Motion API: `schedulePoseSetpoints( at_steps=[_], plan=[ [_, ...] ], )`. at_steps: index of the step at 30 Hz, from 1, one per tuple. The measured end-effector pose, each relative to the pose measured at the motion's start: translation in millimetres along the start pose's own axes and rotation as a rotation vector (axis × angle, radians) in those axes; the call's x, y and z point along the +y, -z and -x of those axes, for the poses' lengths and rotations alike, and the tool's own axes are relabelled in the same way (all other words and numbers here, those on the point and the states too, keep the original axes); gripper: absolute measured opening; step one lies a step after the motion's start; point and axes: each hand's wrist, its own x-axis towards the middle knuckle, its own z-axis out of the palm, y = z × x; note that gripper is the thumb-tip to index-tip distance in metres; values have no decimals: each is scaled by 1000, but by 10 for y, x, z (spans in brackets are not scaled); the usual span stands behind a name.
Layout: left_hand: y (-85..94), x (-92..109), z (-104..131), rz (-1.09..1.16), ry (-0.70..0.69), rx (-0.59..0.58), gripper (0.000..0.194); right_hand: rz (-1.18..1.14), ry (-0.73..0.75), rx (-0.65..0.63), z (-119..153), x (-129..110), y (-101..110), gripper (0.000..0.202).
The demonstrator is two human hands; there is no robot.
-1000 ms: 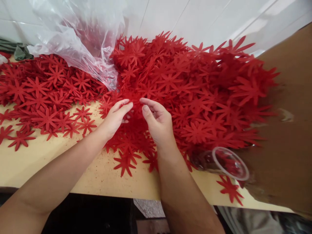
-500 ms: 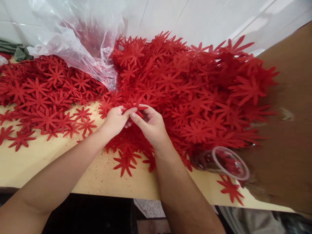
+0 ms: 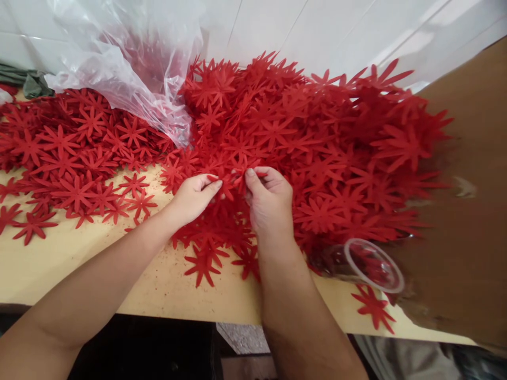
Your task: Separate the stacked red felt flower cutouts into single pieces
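My left hand (image 3: 199, 195) pinches a red flower-shaped cutout (image 3: 226, 186) by a petal between thumb and fingers. Just to its right, my right hand (image 3: 271, 199) is closed, its thumb pressed on red petals; whether these belong to the same cutout or another one, I cannot tell. Both hands are over the front of a large heap of red flower-shaped cutouts (image 3: 317, 142). A few loose cutouts (image 3: 203, 266) lie on the pale yellow table below my wrists.
A second, lower pile of red cutouts (image 3: 59, 153) spreads at the left. A clear plastic bag (image 3: 158, 95) stands between the piles. At the right, a clear plastic cup (image 3: 374, 266) lies on its side beside a brown cardboard panel (image 3: 463, 211). White tiled wall (image 3: 253, 26) closes the back.
My right hand has moved right, away from my left hand, with red petals in its fingers. My left hand has hardly moved. The piles look the same.
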Motion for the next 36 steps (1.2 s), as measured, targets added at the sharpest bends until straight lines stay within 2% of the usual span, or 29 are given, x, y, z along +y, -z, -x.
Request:
schedulePoseSetpoints(
  at_steps=[6,10,15,19,22,26,29,32,36],
  plan=[
    [30,12,-2,22,-8,38,20,-10,-82,-150,59,-64,-67,30],
    [27,33,17,79,59,40,13,37,-39,-111,41,-73,-50,27],
    [38,51,21,87,79,43,7,111,-4,45,11,-75,-13,32],
    [35,11,0,1,74,48,10,151,6,90,9,-82,12,37],
    [29,-16,-12,-42,22,35,16,128,6,112,-5,-74,27,39],
    [29,-27,-9,-49,-47,-20,34,70,5,104,-21,-51,22,40],
    [30,-27,8,-85,-72,-80,40,56,9,70,-10,-39,-4,40],
    [27,-16,26,-85,-100,-80,36,59,-6,53,5,-24,-24,39],
    [29,15,17,-9,-3,4,28,1,-35,58,8,0,-28,35]
  ],
)
